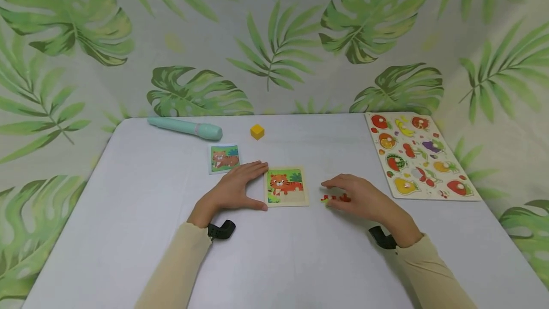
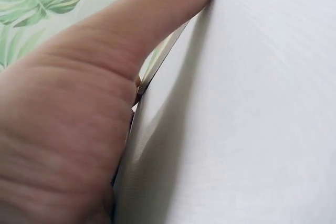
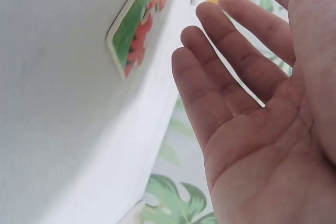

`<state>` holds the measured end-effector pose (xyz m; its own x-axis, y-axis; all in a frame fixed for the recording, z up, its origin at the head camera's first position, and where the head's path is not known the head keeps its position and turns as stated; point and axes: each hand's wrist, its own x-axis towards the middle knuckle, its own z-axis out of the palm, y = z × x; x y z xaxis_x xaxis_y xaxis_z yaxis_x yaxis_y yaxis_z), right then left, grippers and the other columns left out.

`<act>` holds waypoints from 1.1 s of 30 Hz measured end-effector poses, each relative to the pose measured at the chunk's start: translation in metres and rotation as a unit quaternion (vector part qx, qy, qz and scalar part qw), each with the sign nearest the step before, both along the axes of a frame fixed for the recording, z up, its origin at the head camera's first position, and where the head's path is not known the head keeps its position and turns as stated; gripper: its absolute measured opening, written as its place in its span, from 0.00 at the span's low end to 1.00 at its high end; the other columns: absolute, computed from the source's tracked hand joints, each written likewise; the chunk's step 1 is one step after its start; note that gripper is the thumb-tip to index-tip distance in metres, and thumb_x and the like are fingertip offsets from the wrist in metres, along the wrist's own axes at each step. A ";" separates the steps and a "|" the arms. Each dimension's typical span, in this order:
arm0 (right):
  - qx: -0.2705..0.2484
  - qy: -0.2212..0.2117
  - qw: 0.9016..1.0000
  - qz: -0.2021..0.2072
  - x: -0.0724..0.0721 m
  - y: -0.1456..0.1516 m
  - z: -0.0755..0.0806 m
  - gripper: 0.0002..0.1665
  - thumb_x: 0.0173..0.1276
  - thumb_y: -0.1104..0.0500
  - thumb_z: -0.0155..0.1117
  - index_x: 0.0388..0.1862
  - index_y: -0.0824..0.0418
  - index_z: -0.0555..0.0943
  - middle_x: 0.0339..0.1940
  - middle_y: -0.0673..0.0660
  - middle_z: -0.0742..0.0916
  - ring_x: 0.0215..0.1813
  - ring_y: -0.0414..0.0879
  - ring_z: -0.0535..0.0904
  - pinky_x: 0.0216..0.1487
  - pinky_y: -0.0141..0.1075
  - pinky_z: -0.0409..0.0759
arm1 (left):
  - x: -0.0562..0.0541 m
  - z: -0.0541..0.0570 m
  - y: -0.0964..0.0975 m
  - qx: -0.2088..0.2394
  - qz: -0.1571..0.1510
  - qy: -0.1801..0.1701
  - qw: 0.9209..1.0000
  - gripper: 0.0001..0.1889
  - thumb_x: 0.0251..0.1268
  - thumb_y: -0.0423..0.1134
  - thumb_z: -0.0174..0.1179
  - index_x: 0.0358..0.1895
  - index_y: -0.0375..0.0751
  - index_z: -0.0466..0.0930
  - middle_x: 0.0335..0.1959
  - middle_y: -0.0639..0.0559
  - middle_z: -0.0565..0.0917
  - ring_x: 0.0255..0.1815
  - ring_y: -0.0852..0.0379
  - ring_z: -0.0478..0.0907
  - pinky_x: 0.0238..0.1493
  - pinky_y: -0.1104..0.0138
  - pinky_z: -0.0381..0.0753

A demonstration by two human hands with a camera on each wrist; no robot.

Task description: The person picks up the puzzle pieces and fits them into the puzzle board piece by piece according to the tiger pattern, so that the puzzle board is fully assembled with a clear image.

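Observation:
A small square wooden tiger puzzle (image 1: pixel 296 198) lies mid-table, with bare wood showing at its lower right. My left hand (image 1: pixel 231 189) spreads along its left side, fingertips at the upper left corner and thumb at the lower left. Fairly straight, the left thumb (image 2: pixel 152 14) stretches over the white cloth in the left wrist view. Over a loose red and green puzzle piece (image 1: pixel 344 198), right of the board, hovers my right hand (image 1: pixel 362 198). The right wrist view shows its fingers (image 3: pixel 202 85) loosely extended, holding nothing, apart from that piece (image 3: pixel 126 40) on the cloth.
A tiger picture card (image 1: pixel 225 158) lies beyond my left hand. Behind it are a mint-green microphone-shaped object (image 1: pixel 184 128) and a yellow cube (image 1: pixel 257 131). A fruit knob puzzle board (image 1: pixel 422 156) occupies the right side. Leaf-patterned cloth (image 1: pixel 274 51) hangs behind the table.

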<state>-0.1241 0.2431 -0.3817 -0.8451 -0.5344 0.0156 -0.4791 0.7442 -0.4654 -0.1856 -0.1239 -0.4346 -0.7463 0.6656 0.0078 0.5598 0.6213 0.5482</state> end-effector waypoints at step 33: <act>0.037 -0.011 0.999 0.029 -0.004 0.011 -0.008 0.19 0.64 0.57 0.78 0.54 0.53 0.89 0.46 0.45 0.88 0.50 0.42 0.80 0.51 0.40 0.83 | 0.002 0.002 0.000 0.008 0.006 0.012 1.000 0.56 0.50 0.68 0.74 0.81 0.49 0.61 0.82 0.55 0.63 0.84 0.51 0.53 0.82 0.46 0.52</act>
<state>-0.1282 0.2539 -0.3893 -0.8128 -0.5810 -0.0434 -0.5126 0.7485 -0.4207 -0.1832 -0.1240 -0.4322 -0.7537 0.6562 0.0353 0.5652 0.6199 0.5443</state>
